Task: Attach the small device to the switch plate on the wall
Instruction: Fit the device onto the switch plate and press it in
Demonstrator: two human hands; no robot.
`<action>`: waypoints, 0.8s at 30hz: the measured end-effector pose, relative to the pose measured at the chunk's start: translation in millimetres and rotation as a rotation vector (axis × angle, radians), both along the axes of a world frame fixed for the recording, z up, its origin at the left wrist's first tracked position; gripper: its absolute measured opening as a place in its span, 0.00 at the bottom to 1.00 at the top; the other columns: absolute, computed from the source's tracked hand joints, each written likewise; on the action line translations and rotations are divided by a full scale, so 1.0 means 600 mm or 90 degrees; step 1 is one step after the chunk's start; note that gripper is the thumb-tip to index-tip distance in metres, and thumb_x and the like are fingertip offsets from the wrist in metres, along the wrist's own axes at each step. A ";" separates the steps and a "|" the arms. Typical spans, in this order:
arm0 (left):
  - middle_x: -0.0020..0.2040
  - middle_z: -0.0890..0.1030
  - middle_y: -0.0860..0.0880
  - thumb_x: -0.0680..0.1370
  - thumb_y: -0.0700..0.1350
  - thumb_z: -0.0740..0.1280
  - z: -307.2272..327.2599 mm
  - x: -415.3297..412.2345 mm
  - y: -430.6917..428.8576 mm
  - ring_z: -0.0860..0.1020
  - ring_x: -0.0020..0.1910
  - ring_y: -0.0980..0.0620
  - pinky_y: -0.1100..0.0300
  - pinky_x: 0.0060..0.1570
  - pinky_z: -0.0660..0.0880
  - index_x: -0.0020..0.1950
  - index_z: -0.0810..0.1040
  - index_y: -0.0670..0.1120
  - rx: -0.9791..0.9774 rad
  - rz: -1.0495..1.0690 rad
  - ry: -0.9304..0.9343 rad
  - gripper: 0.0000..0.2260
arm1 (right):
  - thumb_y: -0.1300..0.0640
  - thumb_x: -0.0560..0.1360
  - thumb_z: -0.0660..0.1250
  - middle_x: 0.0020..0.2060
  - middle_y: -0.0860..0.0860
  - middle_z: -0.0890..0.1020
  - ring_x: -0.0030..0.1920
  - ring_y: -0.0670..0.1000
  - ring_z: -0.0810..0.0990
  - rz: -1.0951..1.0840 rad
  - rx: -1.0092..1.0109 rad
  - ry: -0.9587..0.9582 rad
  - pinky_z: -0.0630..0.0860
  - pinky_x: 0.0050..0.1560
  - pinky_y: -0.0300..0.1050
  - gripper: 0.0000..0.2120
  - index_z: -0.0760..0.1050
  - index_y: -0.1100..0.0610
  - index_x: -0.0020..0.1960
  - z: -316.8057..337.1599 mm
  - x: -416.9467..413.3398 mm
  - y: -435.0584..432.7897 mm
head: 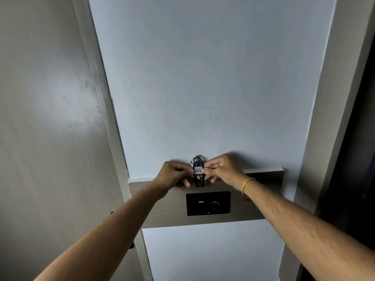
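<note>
My left hand (176, 175) and my right hand (220, 170) meet at wall height, each pinching one long edge of the small device (198, 174) between thumb and fingertips, the remaining fingers curled underneath; neither hand is spread and neither touches the other. The device is a narrow black body held upright, with a white label (198, 170) handwritten "A07" on its face and a metal key ring (197, 158) at its top end. It sits just above the switch plate (208, 203) and apart from it, in front of the wooden trim band (253, 201) that crosses the pale blue wall (203, 78). I judge the device to be light and rigid, probably hard plastic, so a two-sided edge pinch carries it easily; its smooth sides could slip if I loosen either pinch, and the openwork lower half looks like the weaker part, so the solid middle beside the label is the better place to hold. The loose ring may swing and should be kept clear of the plate. Whether the back carries a clip, tab or adhesive I cannot tell. Count: one device, one label, at least one ring, one black switch plate bearing one small light-coloured control at its left and one round dial at its right, two hands, one yellow wristband (247, 185) on my right wrist, and one door (40, 118) to the left.
</note>
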State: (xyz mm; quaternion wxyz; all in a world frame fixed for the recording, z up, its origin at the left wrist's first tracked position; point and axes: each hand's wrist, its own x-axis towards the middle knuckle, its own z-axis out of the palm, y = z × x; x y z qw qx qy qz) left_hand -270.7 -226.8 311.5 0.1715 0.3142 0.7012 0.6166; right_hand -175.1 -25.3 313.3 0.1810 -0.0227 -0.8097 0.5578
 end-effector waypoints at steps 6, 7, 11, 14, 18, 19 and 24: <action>0.35 0.86 0.45 0.78 0.38 0.74 -0.001 -0.004 0.001 0.81 0.25 0.52 0.61 0.25 0.78 0.52 0.85 0.34 -0.006 0.010 -0.009 0.07 | 0.66 0.75 0.77 0.32 0.50 0.89 0.34 0.51 0.89 -0.001 0.000 -0.002 0.80 0.29 0.37 0.09 0.85 0.54 0.42 -0.003 -0.006 0.001; 0.35 0.86 0.45 0.78 0.38 0.74 -0.001 -0.004 0.001 0.81 0.25 0.52 0.61 0.25 0.78 0.53 0.85 0.34 -0.006 0.011 -0.011 0.08 | 0.66 0.75 0.77 0.33 0.51 0.89 0.35 0.51 0.90 -0.001 0.000 -0.001 0.80 0.29 0.37 0.08 0.86 0.54 0.41 -0.004 -0.006 0.002; 0.34 0.86 0.47 0.78 0.37 0.74 0.000 -0.002 0.002 0.81 0.24 0.53 0.61 0.25 0.78 0.54 0.85 0.32 -0.006 0.016 -0.013 0.09 | 0.66 0.75 0.77 0.33 0.50 0.89 0.34 0.50 0.89 0.000 0.002 -0.002 0.80 0.28 0.37 0.09 0.85 0.53 0.41 -0.006 -0.009 0.003; 0.33 0.86 0.48 0.78 0.37 0.73 0.001 -0.001 0.002 0.81 0.24 0.53 0.62 0.25 0.78 0.55 0.84 0.31 -0.005 0.018 -0.013 0.10 | 0.67 0.75 0.77 0.32 0.50 0.89 0.34 0.50 0.89 -0.004 0.000 -0.002 0.80 0.28 0.36 0.09 0.85 0.53 0.42 -0.006 -0.011 0.004; 0.33 0.86 0.48 0.78 0.37 0.73 0.002 -0.001 0.000 0.81 0.24 0.53 0.62 0.25 0.78 0.56 0.84 0.31 -0.008 0.019 -0.011 0.10 | 0.66 0.74 0.77 0.32 0.50 0.89 0.34 0.50 0.90 -0.005 0.002 -0.002 0.79 0.27 0.36 0.10 0.85 0.53 0.41 -0.008 -0.013 0.004; 0.33 0.86 0.48 0.78 0.37 0.73 0.002 -0.001 0.000 0.81 0.24 0.53 0.62 0.25 0.78 0.56 0.84 0.31 -0.008 0.019 -0.010 0.10 | 0.66 0.74 0.77 0.33 0.50 0.89 0.34 0.50 0.90 -0.006 0.003 -0.003 0.79 0.28 0.36 0.10 0.85 0.53 0.40 -0.009 -0.013 0.004; 0.34 0.86 0.47 0.78 0.37 0.73 0.002 -0.001 0.000 0.81 0.24 0.53 0.61 0.25 0.79 0.55 0.84 0.32 -0.009 0.019 -0.014 0.09 | 0.65 0.74 0.77 0.34 0.51 0.89 0.35 0.51 0.90 -0.009 0.007 -0.002 0.80 0.28 0.37 0.09 0.86 0.52 0.39 -0.010 -0.013 0.004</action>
